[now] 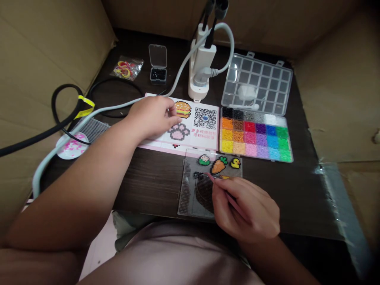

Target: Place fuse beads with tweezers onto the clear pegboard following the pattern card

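My right hand (246,206) grips pink tweezers (234,202), tips down at a small dark bead cluster (198,175) on a clear pegboard (187,190). Finished bead figures sit along the board's top: a green and white one (204,160), an orange carrot (219,164) and a yellow duck (235,163). Another yellow-orange piece lies partly hidden behind my fingers. My left hand (152,114) rests on the printed pattern sheet (162,143), loosely curled with a gap between thumb and forefinger, beside the hamburger (183,109) and pink paw (178,132) pictures.
A sectioned bead box (255,134) with its lid raised stands right of the sheet. Behind are a white power strip (198,89) with cables, a small box of black beads (158,74) and a bag of rings (127,68). A white dish with pink beads (73,146) lies left.
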